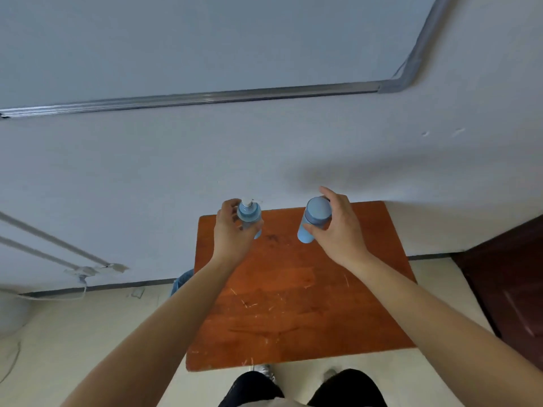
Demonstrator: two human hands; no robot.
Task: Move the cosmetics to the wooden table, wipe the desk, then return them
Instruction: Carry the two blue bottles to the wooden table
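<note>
A small wooden table (293, 312) with a scratched reddish top stands against the wall below me. My left hand (232, 233) grips a light blue pump bottle (249, 214) with a white pump head, over the table's far left corner. My right hand (338, 227) grips a light blue bottle (313, 220) with a darker grey-blue cap, over the far middle of the table. Both bottles are upright or slightly tilted. Whether their bases touch the tabletop I cannot tell.
A whiteboard with a metal frame (235, 95) hangs on the wall above. A dark wooden door (511, 277) is at the right. Cable ducts (58, 248) run along the wall at the left. My legs and shoes (264, 374) are at the table's near edge.
</note>
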